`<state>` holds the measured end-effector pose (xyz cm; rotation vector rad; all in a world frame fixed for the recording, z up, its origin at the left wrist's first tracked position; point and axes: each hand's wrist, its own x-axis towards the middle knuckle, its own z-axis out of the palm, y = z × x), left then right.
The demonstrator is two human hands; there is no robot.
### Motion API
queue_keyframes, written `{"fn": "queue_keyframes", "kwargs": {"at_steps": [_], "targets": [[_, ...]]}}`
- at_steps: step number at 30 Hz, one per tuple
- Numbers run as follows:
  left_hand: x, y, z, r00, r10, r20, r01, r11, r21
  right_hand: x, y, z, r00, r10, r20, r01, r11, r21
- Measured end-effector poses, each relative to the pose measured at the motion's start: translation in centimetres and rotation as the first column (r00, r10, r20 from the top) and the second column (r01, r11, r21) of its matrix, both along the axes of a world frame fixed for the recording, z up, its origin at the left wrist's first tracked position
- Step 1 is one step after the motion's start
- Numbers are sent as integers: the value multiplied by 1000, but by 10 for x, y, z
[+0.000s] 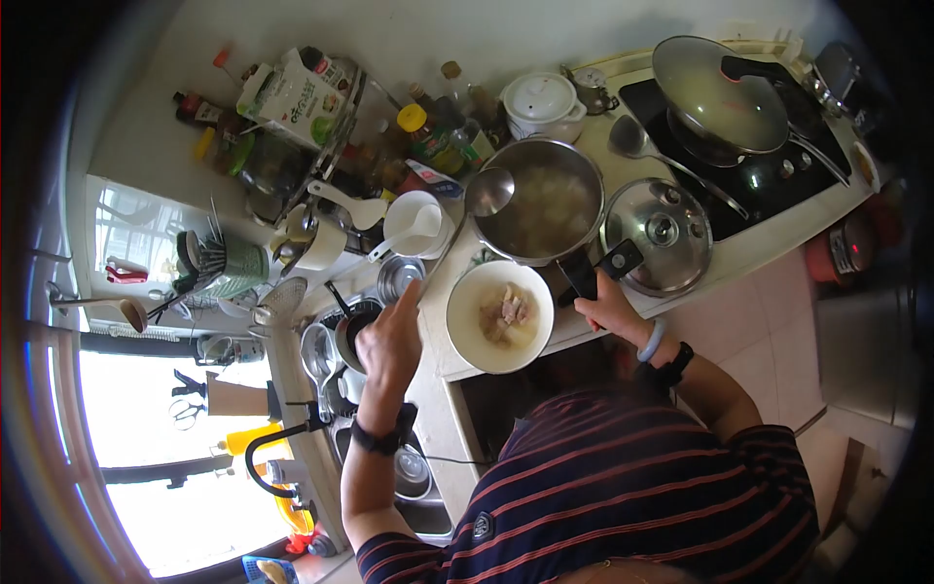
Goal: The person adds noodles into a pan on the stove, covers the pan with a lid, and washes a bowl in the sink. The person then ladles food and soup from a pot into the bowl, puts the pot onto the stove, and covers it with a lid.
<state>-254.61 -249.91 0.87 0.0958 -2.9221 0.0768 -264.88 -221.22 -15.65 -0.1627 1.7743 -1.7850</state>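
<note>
My left hand (390, 336) is closed round the long handle of a metal ladle (489, 192). The ladle's round head is over the left rim of a steel pot (484, 232) that holds cloudy liquid with pale pieces. With my right hand (615, 310) I grip the pot's black handle (578, 275). A white bowl (465, 339) stands just in front of the pot, between my hands, with meat pieces and pale broth in it. To the right of the pot lies a steel lid (671, 255) with a black handle.
A covered wok (720, 107) sits on the black cooktop (778, 200), with a spatula (634, 139) at its left edge. Behind the pot are a white lidded pot (543, 100) and several bottles. Utensils, a sink (433, 516) and a black faucet (261, 450) are at the left.
</note>
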Motion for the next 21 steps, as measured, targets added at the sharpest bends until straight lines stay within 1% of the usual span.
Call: {"fn": "queue_keyframes", "kwargs": {"at_steps": [1,2,4,5,7,8,9,11,12,13,15,16,17,19,20,21], "targets": [[-15,3,-6,1000,-10,27,12,996,-94,0,0,-2,1000,-11,-8,11,1000,-2],[-31,5,-13,1000,-21,20,22,995,-96,0,-1,-4,1000,-7,-9,7,1000,-5],[-57,9,-25,993,-113,39,119,920,-373,0,0,-3,1000,-1,0,1,1000,5],[-65,12,-29,992,-119,39,125,919,-374,0,0,0,1000,-7,1,7,1000,4],[-79,19,-33,986,-140,89,165,882,-441,1,1,6,1000,-4,-11,4,1000,-1],[-83,22,-34,983,-113,146,169,870,-464,1,0,5,1000,-11,-11,11,1000,-4],[-85,22,-34,982,-121,145,176,867,-467,1,0,3,1000,-7,-12,7,1000,-5],[-90,18,-32,963,-121,243,213,891,-401,0,1,-2,1000,-16,-17,16,1000,-7],[-93,23,-19,946,-99,310,196,934,-300,0,0,-2,1000,0,-11,0,1000,6],[-95,21,-14,945,-108,308,205,931,-302,0,0,-1,1000,17,-3,-17,1000,18],[-99,17,-6,928,-196,317,232,969,-79,0,0,1,1000,3,-8,-3,1000,4],[-104,18,-2,904,-167,394,191,981,-22,0,0,0,1000,7,-8,-7,1000,1],[-106,18,-1,903,-175,392,200,980,-24,1,1,0,1000,11,-7,-11,1000,-1],[-111,18,-5,885,-184,428,110,975,192,1,2,4,1000,2,-9,-2,1000,17],[-114,18,-9,885,-189,425,117,975,190,1,2,5,1000,4,-3,-4,1000,19],[-118,18,-17,867,-203,454,65,952,300,1,2,5,1000,6,4,-6,1000,21]]}}
